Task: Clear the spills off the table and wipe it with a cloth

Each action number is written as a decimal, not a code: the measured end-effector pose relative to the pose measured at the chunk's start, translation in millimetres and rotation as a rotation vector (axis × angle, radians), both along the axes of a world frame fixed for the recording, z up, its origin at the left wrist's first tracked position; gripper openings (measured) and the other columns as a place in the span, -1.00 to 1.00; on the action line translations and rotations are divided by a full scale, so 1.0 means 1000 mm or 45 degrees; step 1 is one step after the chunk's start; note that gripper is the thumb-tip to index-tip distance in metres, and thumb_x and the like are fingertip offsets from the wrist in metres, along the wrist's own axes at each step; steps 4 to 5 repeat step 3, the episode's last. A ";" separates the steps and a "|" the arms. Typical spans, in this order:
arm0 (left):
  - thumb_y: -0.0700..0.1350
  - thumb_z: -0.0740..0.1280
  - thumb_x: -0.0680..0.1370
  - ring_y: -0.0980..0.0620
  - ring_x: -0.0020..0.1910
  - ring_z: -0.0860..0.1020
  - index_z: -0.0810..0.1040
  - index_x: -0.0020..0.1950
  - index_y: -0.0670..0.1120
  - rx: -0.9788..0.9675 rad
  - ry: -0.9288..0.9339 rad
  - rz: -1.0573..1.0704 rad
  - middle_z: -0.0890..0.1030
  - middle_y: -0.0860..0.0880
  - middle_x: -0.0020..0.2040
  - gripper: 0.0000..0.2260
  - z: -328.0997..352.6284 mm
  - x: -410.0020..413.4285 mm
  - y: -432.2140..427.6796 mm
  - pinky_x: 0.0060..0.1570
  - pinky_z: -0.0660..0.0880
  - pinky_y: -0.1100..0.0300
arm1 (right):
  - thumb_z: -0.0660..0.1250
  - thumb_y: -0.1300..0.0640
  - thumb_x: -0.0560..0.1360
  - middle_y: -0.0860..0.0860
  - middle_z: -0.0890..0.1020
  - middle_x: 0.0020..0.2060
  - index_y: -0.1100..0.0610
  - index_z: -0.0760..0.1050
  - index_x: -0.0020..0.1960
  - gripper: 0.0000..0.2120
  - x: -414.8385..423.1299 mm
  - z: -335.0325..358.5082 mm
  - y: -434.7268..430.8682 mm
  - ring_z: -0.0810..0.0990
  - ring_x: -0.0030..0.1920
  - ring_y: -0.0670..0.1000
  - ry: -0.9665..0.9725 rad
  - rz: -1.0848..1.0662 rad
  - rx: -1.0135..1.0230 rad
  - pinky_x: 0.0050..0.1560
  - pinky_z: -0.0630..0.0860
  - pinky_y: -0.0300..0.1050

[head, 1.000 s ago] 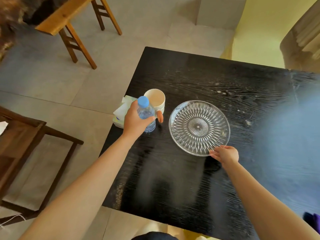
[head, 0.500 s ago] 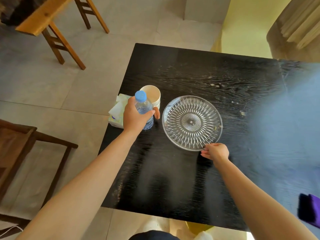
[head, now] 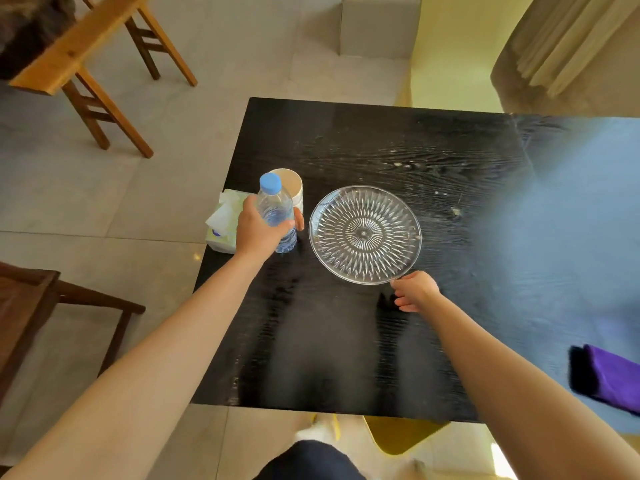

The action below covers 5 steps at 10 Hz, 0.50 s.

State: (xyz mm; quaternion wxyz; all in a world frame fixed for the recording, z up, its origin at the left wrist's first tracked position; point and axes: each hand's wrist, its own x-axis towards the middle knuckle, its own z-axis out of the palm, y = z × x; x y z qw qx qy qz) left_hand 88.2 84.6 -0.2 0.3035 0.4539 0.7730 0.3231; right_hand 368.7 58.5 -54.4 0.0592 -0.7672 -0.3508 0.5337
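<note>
My left hand (head: 258,233) is wrapped around a clear water bottle with a blue cap (head: 275,209), which stands upright on the black table (head: 329,341) near its left edge. My right hand (head: 415,291) has thumb and forefinger on the near rim of a cut-glass plate (head: 363,233) lying flat mid-table. Small pale specks of spill (head: 455,211) dot the table beyond and right of the plate. A folded purple cloth (head: 613,379) lies at the table's near right edge.
A cream cup (head: 292,187) stands just behind the bottle, and a tissue pack (head: 221,223) overhangs the left table edge. Wooden chairs (head: 97,81) stand on the tiled floor to the left. Glare washes out the table's right side.
The view has pulled back and shifted, bringing the purple cloth fully into sight. Both hands keep their holds; bottle and plate sit about where they were.
</note>
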 end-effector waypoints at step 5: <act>0.00 0.27 0.56 -0.17 0.29 0.42 0.32 0.41 -0.18 -0.759 0.147 -0.393 0.40 -0.18 0.37 -0.52 0.023 0.000 -0.074 0.15 0.44 -0.01 | 0.16 0.04 0.59 0.17 0.59 0.19 0.30 0.40 0.30 -0.60 -0.011 0.073 -0.050 0.60 0.13 0.19 -0.412 0.799 -0.155 -0.01 0.49 0.02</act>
